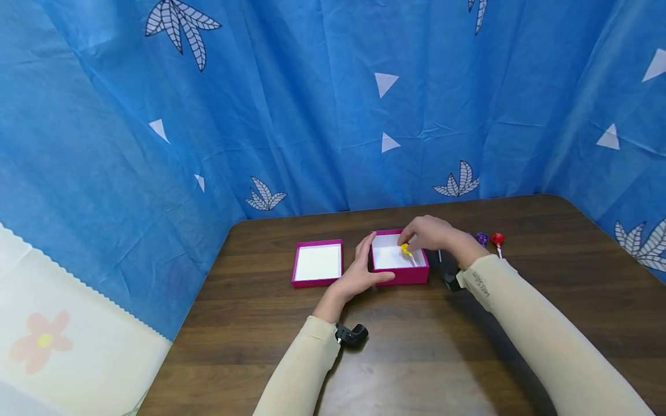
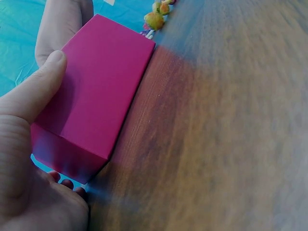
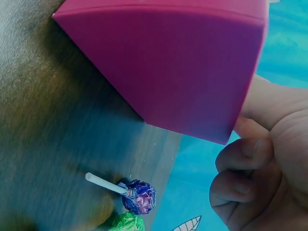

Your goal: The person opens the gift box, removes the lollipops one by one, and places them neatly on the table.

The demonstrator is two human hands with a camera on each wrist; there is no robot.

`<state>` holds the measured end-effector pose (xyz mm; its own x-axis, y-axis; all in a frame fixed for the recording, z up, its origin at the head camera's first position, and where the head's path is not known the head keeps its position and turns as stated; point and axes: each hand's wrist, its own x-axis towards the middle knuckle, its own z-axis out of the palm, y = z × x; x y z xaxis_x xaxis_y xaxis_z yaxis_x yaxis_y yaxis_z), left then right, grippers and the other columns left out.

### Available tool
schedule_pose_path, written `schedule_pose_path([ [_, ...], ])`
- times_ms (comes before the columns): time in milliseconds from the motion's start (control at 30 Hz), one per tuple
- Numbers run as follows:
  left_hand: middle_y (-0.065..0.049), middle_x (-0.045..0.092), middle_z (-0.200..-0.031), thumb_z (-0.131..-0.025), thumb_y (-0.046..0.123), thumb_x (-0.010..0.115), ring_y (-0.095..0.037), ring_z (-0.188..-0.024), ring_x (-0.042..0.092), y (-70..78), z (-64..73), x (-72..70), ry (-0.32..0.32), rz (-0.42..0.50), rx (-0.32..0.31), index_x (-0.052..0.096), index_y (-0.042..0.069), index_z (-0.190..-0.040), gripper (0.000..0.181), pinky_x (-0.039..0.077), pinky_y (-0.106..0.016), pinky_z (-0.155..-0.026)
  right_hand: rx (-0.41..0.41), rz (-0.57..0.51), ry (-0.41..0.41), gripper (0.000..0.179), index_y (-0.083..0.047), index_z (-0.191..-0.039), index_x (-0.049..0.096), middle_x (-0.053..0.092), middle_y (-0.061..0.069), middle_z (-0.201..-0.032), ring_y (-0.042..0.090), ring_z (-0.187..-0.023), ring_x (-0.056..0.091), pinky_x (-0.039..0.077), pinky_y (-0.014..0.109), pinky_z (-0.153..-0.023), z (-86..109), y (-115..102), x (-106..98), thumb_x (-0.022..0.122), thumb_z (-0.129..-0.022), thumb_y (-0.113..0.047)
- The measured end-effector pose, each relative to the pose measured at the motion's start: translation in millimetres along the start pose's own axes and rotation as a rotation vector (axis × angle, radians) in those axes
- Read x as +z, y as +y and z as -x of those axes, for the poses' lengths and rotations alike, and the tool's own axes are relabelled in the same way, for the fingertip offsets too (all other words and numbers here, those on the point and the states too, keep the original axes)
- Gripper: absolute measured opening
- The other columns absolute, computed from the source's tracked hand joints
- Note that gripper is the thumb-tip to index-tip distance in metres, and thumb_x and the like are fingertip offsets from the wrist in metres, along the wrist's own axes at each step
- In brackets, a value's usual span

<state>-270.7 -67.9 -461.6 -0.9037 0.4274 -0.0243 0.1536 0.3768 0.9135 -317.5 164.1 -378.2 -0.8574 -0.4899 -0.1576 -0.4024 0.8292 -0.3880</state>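
Observation:
An open magenta box with a white inside stands on the table. My left hand rests against its near left corner, fingers straight along the left side. The left thumb touches the front wall in the left wrist view. My right hand reaches over the box from the right and pinches a yellow-wrapped lollipop by its head, its white stick pointing down toward the near right inside. The right wrist view hides that lollipop behind the box's side wall.
A shallow magenta lid, white side up, lies left of the box. Beyond the right forearm lie a purple lollipop and a red lollipop. A green-wrapped one shows in the right wrist view. A blue curtain hangs behind the table.

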Motion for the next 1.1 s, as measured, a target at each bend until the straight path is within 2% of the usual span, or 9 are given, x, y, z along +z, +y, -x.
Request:
schedule_pose_path([
  [367, 0.004, -0.003, -0.168, -0.079, 0.043, 0.081, -0.032, -0.153, 0.014, 1.3, 0.3, 1.7, 0.018, 0.004, -0.006, 0.009, 0.049, -0.154, 0.105, 0.031, -0.064, -0.117, -0.018, -0.091, 0.118, 0.031, -0.021, -0.12, 0.075, 0.071, 0.009, -0.126, 0.031, -0.114, 0.062, 0.056, 0.05, -0.094, 17.4, 3.9, -5.9, 0.075, -0.089, -0.019],
  [633, 0.0, 0.007, -0.166, -0.078, 0.043, 0.081, -0.029, -0.15, 0.02, -1.0, -0.4, 1.4, 0.024, 0.036, -0.017, 0.0, 0.048, -0.155, 0.112, 0.031, -0.059, -0.119, 0.018, -0.229, 0.173, 0.031, -0.018, -0.122, 0.073, 0.068, 0.012, -0.129, 0.038, -0.123, 0.057, 0.051, 0.057, -0.099, 25.5, 7.4, -9.7, 0.074, -0.091, -0.021],
  [967, -0.001, 0.006, -0.167, -0.078, 0.044, 0.082, -0.03, -0.15, 0.021, -1.2, 0.6, 1.3, 0.035, 0.036, -0.033, -0.003, 0.044, -0.157, 0.116, 0.03, -0.06, -0.119, 0.07, -0.301, 0.23, 0.032, -0.021, -0.125, 0.071, 0.066, 0.011, -0.134, 0.034, -0.125, 0.054, 0.049, 0.058, -0.1, 46.9, 9.1, -18.4, 0.07, -0.093, -0.028],
  [1100, -0.001, 0.007, -0.167, -0.077, 0.044, 0.082, -0.029, -0.15, 0.02, -0.5, 0.5, 2.5, 0.034, 0.041, -0.033, -0.003, 0.044, -0.157, 0.116, 0.03, -0.059, -0.119, 0.116, -0.291, 0.26, 0.029, -0.023, -0.122, 0.072, 0.066, 0.011, -0.132, 0.031, -0.117, 0.055, 0.053, 0.047, -0.091, 59.8, 18.1, -18.7, 0.071, -0.093, -0.03],
])
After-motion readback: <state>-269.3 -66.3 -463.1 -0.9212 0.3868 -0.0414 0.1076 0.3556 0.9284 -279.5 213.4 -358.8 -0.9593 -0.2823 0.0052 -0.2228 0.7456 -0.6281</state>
